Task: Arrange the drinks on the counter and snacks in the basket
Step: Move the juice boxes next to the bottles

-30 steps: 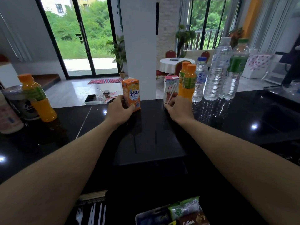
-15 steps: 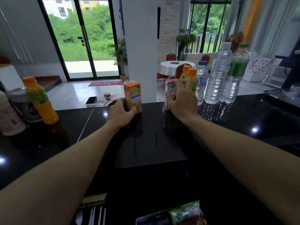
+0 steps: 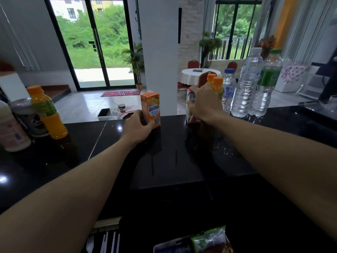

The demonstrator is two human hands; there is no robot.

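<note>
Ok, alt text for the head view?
The left hand grips an orange carton on a black counter, while the right hand holds a white carton beside a row of bottles. Snack packets sit nearest the camera.

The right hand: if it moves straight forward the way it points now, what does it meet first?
The right hand grips the red-and-white drink carton. Past that, the nearer orange-capped juice bottle stands right behind and would probably be met first, though depth is unclear.

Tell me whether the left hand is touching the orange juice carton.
Touching. The head view shows the left hand gripping the lower part of the orange juice carton, with its thumb lying on the carton's front face and no gap between them.
</note>
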